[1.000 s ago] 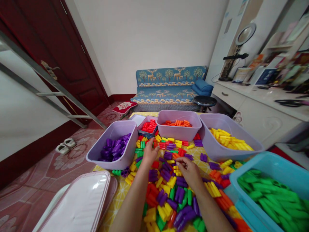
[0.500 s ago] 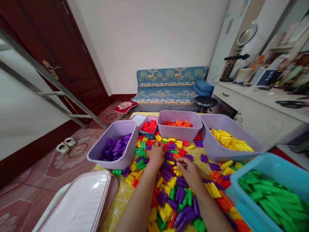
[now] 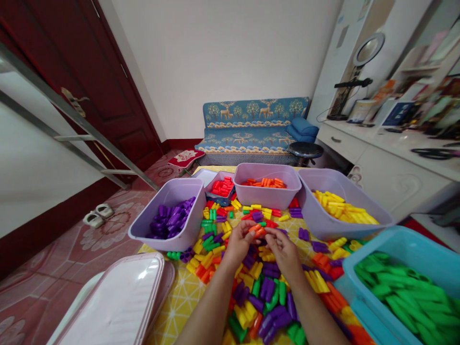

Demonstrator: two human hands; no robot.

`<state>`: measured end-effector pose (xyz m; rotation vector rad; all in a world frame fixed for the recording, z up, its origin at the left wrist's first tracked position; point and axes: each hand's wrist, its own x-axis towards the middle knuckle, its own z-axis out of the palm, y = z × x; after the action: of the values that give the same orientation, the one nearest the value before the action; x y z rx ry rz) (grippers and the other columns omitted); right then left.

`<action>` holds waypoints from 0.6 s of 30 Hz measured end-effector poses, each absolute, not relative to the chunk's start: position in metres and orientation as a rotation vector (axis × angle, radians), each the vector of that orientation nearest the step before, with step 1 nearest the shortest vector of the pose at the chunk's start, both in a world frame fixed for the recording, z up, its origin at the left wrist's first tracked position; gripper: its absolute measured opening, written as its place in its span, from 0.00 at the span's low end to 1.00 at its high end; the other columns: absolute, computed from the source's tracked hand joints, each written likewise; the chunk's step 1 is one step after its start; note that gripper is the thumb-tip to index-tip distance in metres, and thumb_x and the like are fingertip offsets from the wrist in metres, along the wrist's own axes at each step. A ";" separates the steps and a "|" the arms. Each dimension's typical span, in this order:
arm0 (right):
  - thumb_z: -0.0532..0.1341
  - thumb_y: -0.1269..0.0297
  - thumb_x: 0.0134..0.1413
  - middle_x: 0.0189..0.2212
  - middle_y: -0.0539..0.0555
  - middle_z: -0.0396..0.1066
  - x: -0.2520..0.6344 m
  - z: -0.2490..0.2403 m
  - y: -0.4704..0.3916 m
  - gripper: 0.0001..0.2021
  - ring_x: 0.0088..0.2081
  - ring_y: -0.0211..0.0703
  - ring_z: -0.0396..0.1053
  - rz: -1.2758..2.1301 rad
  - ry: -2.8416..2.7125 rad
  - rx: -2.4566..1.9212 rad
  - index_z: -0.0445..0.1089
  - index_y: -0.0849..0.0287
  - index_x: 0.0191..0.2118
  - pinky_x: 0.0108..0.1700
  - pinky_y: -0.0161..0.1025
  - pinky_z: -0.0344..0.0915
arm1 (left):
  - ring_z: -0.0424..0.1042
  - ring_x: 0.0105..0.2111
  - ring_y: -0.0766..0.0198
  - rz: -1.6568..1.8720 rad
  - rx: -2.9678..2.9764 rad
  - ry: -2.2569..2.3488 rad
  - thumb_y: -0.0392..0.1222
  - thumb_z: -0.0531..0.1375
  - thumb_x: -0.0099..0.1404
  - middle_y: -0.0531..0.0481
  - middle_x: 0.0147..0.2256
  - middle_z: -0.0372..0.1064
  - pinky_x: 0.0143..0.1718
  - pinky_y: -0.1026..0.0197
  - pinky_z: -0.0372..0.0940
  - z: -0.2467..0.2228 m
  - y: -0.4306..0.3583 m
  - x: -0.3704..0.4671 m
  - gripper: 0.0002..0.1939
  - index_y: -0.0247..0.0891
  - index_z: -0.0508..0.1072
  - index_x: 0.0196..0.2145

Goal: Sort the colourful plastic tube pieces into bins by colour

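Orange pieces (image 3: pixel 258 231): between the hands, above the pile on the table (image 3: pixel 176 299)
Left hand (image 3: pixel 241 242): fingers closed on the pieces' left side
Right hand (image 3: pixel 282 247): fingertips pinched at their right end
Beyond: lilac tub (image 3: pixel 268 195) holding more orange ones

I count three large lilac bins (image 3: pixel 266 196), one small box (image 3: pixel 218 201), one turquoise tub (image 3: pixel 373 306), two white shoes (image 3: pixel 94 220), one sofa (image 3: pixel 247 134); the loose pieces (image 3: pixel 275 323) overlap too much for me to count.

Home room: patterned sofa (image 3: pixel 253 127), dark red door (image 3: pixel 82 72), shoes (image 3: pixel 98 216) on tiles (image 3: pixel 118 230).
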<state>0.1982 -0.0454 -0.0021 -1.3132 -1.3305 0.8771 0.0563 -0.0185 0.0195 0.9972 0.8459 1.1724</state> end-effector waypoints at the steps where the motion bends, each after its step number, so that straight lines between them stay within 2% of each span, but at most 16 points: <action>1: 0.57 0.50 0.54 0.36 0.56 0.75 0.198 -0.001 -0.046 0.20 0.33 0.43 0.73 0.866 -1.336 -1.319 0.70 0.59 0.46 0.36 0.38 0.70 | 0.72 0.31 0.64 1.168 0.988 0.825 0.43 0.65 0.52 0.48 0.33 0.72 0.32 0.63 0.68 0.019 -0.019 0.057 0.16 0.35 0.68 0.37; 5: 0.59 0.50 0.52 0.32 0.55 0.74 0.199 -0.003 -0.045 0.21 0.31 0.43 0.71 0.841 -1.324 -1.345 0.70 0.61 0.45 0.33 0.38 0.70 | 0.73 0.35 0.60 1.122 1.037 0.787 0.42 0.65 0.52 0.47 0.35 0.73 0.36 0.61 0.68 0.018 -0.021 0.058 0.16 0.38 0.69 0.38; 11: 0.60 0.52 0.50 0.32 0.55 0.75 0.197 0.003 -0.048 0.15 0.32 0.45 0.73 0.886 -1.262 -1.310 0.67 0.59 0.38 0.33 0.39 0.70 | 0.72 0.28 0.63 1.156 1.090 0.892 0.47 0.63 0.56 0.49 0.28 0.72 0.29 0.63 0.67 0.014 -0.022 0.062 0.15 0.37 0.69 0.38; 14: 0.59 0.54 0.51 0.31 0.55 0.75 0.202 0.016 -0.048 0.13 0.30 0.44 0.72 0.790 -1.301 -1.370 0.67 0.58 0.36 0.33 0.38 0.69 | 0.72 0.27 0.63 1.265 0.986 0.961 0.49 0.60 0.58 0.49 0.28 0.72 0.27 0.64 0.67 0.009 -0.018 0.061 0.15 0.36 0.69 0.38; 18: 0.60 0.60 0.47 0.25 0.52 0.73 0.217 0.042 -0.030 0.08 0.27 0.43 0.71 0.661 -1.501 -1.502 0.70 0.57 0.34 0.31 0.37 0.66 | 0.72 0.28 0.64 1.311 0.869 0.943 0.50 0.62 0.55 0.47 0.29 0.73 0.28 0.64 0.67 0.005 -0.012 0.058 0.16 0.34 0.69 0.36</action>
<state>0.2167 -0.0302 0.0417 -1.5020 -1.5012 0.6615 0.0583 -0.0121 0.0055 0.8694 0.9435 1.3111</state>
